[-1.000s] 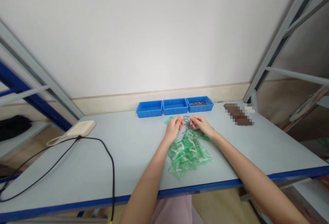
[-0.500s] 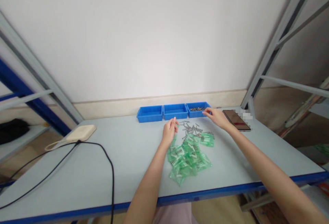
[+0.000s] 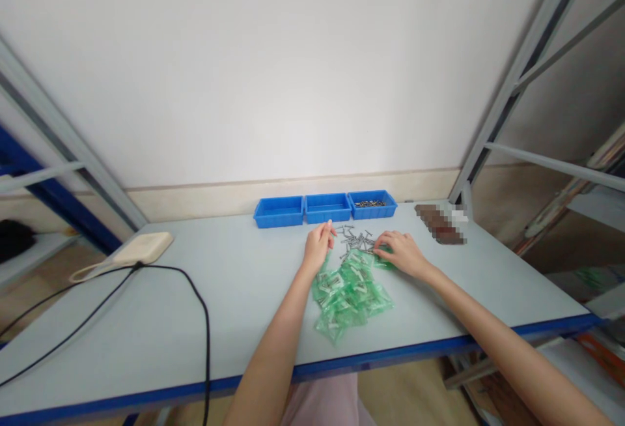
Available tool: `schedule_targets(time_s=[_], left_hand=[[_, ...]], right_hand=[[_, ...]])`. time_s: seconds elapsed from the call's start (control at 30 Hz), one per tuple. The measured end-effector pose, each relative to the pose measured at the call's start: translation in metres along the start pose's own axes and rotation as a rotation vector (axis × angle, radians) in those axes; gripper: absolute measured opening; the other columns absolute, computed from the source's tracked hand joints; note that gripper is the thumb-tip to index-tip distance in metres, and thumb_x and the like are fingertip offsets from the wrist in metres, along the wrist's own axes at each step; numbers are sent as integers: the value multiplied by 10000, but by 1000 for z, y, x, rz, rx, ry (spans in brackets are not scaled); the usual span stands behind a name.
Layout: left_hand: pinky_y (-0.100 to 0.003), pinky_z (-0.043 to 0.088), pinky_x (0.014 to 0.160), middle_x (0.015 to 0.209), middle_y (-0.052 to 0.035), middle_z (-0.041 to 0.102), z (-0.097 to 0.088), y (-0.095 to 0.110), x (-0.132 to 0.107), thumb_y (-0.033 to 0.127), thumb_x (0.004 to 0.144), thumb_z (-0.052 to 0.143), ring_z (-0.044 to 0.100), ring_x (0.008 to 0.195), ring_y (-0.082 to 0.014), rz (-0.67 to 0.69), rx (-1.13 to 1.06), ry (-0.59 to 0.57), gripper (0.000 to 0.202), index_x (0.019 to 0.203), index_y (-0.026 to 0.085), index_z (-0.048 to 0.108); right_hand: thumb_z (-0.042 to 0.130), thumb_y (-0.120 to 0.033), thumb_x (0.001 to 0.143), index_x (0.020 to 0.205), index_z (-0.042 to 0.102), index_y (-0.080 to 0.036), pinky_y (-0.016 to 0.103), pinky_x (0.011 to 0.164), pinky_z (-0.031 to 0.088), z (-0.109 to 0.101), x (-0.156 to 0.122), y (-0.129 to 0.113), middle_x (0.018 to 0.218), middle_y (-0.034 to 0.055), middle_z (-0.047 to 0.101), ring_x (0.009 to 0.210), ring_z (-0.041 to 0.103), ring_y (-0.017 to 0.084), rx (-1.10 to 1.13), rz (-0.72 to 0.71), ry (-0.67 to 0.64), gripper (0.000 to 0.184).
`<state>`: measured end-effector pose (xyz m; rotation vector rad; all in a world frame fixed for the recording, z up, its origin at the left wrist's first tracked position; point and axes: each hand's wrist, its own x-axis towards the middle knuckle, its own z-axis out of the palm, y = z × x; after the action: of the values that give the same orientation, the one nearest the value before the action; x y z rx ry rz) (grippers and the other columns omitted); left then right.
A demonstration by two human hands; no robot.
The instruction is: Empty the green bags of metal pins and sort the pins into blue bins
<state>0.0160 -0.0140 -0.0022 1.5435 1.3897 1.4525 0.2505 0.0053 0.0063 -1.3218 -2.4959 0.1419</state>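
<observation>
My left hand [image 3: 318,245] is closed in a pinch at the left of the screws, with part of a green plastic bag showing below its fingers. My right hand [image 3: 401,253] is lowered at the right side of the loose screws [image 3: 359,241], its fingers curled down over another green bag [image 3: 383,262]. What its fingertips grip is hidden. Between my forearms lies a heap of green plastic bags [image 3: 349,302] with small pale and metal pieces inside. The loose screws lie scattered just beyond this heap.
Along the wall stand three blue bins: the left bin [image 3: 278,212] and middle bin [image 3: 327,208] show bare floors, while the right bin [image 3: 372,204] holds small metal parts. A blurred-out flat object [image 3: 442,224] lies far right. A white box [image 3: 144,248] and black cable [image 3: 208,322] are left.
My right hand has moved from the front of the right bin down and toward me, to the edge of the loose screws. My left hand stays in its pinch. The view has shifted slightly.
</observation>
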Motion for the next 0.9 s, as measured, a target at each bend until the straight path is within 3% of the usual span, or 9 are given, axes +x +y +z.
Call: schedule_targets(time_s=[0.27, 0.53, 0.73, 0.9], left_hand=[[-219, 315, 449, 430, 53, 456, 0, 1, -1, 555, 868, 312, 382, 360, -87, 10, 36, -23, 474, 662, 180, 515], [-213, 302, 452, 479, 77, 492, 7, -1, 0, 430, 833, 453, 388, 370, -94, 49, 60, -101, 245, 866, 196, 515], [-224, 324, 500, 456, 54, 480, 12, 0, -3, 399, 906, 302, 424, 406, -105, 98, 107, -214, 341, 752, 187, 521], [-224, 317, 503, 450, 55, 439, 14, 6, -7, 406, 878, 410, 414, 431, -100, 120, 105, -227, 324, 644, 189, 465]], right_hand=[[586, -314, 832, 793, 689, -234, 325, 765, 313, -1, 6, -9, 941, 43, 691, 939, 571, 231, -11, -30, -2, 136], [567, -339, 811, 795, 683, -191, 264, 646, 399, -9, 39, -13, 746, 23, 711, 659, 609, 170, 435, -29, 84, 189], [568, -310, 791, 761, 678, -165, 252, 602, 414, 5, 43, -27, 694, 29, 696, 607, 588, 158, 576, -39, 140, 184], [556, -321, 802, 773, 669, -173, 254, 610, 418, 6, 35, -32, 720, 25, 697, 607, 584, 153, 601, -44, 147, 188]])
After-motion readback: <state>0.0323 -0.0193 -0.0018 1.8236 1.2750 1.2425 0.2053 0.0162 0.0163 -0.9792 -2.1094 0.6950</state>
